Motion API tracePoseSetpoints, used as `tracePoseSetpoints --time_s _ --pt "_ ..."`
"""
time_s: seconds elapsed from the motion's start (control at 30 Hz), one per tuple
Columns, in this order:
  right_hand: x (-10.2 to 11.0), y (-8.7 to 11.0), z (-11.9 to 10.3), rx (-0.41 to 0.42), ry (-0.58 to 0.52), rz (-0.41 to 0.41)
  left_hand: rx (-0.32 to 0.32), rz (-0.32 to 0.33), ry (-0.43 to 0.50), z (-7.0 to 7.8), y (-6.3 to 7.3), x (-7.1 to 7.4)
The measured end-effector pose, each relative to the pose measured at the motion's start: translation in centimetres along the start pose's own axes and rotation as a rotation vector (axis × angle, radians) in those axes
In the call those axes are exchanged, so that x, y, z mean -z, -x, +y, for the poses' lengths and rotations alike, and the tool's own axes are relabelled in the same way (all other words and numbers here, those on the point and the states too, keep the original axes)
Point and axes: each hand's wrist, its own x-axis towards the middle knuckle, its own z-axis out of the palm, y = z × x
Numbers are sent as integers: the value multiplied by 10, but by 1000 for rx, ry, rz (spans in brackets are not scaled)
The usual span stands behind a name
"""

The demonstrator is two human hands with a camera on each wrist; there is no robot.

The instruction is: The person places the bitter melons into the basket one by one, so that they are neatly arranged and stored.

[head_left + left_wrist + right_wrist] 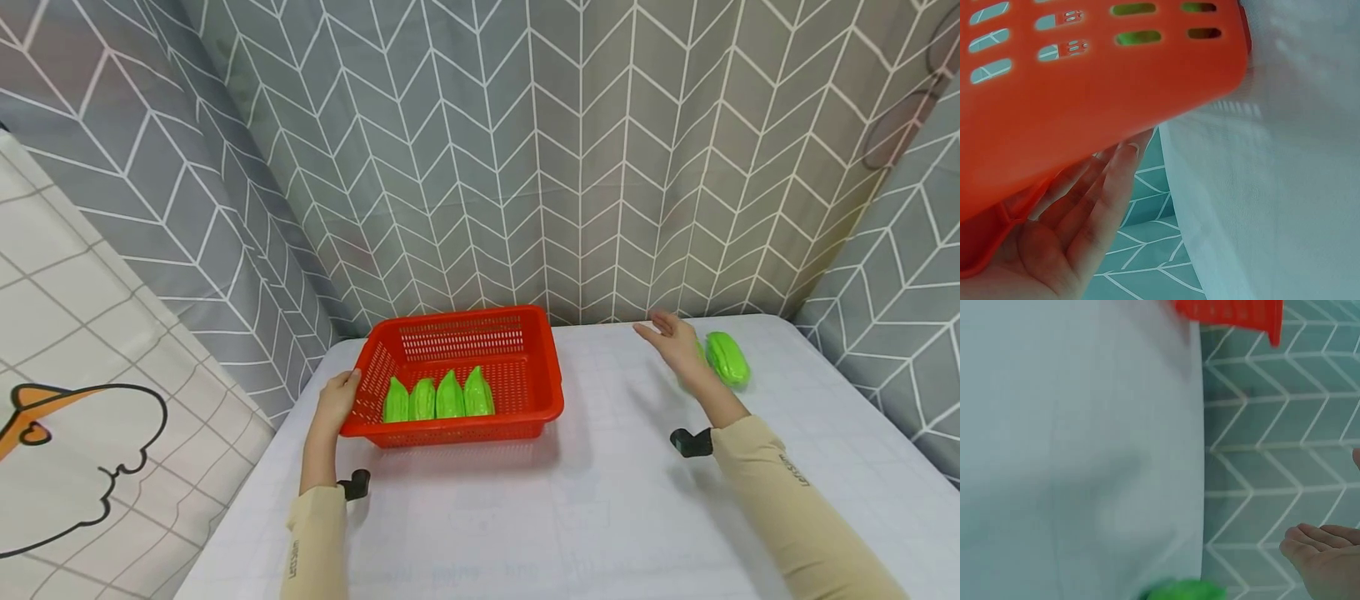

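A red plastic basket [452, 429] with slotted sides is at the left of the white table. Several bright green, ridged pieces with pointed tips [450, 396] stand in a row along its near side; their exact kind is unclear. My left hand [337, 402] grips the basket's left rim, its fingers under the edge in the left wrist view [1094, 212]. At the right, my right hand [681, 348] hovers over the table, thumb and fingers spread, holding nothing. Just beside it lies a similar green piece [727, 358], with another mostly hidden behind the hand.
The table [585, 508] has a white cloth, and its far edge meets a grey curtain [585, 167] with white chevron lines. A curtain also hangs at each side. A white tiled-pattern cloth with a cartoon figure [82, 467] is at the left.
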Motion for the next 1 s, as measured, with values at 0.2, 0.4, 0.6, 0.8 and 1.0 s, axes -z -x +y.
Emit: tracePoseSetpoints --time_s 0.2,0.4,0.6,0.8,1.0 --pt "19 2 14 -8 35 21 -16 2 37 0 1 3" --pt "32 3 30 -35 115 50 9 3 -8 2 1 1" --pt "39 3 46 -69 179 82 9 6 -18 -2 -1 -1" --pt "41 3 56 -97 242 83 7 10 -4 -1 -1 -2" --pt "40 0 61 -112 307 72 7 16 -10 0 0 -2"
